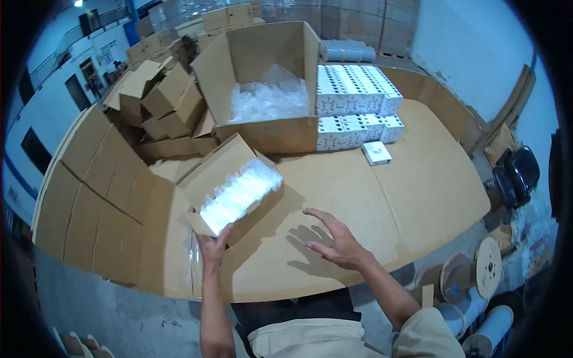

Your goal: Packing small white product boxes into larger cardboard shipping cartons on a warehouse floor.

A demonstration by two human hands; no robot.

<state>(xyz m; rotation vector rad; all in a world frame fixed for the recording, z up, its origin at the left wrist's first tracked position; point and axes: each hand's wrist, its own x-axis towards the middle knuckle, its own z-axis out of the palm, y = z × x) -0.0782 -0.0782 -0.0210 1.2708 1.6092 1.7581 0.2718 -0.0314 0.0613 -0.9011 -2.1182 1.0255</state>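
Fingers (226, 233) of the left hand (211, 247) clasp the near-left corner of an open, oblong brown cardboard carton (258, 218), thumb against its wall, the other digits mostly hidden; those of the right hand (343, 244) are spread, holding nothing, above the counter (358, 209) to the carton's right. Bulging clear plastic packing (242, 191) fills the carton, which sits left of centre, its open top facing up, its long axis running diagonally from near left to far right. Room for moving lies on the right, out to the counter's curved right edge; the near edge passes beneath both forearms. Leftward, a low wall of brown cardboard boxes (101, 209) limits space. Just behind stands a tall open brown carton (268, 137) with crumpled clear plastic inside; beside it are two tiers of small white boxes (358, 104), with a single white box (376, 153) in front.
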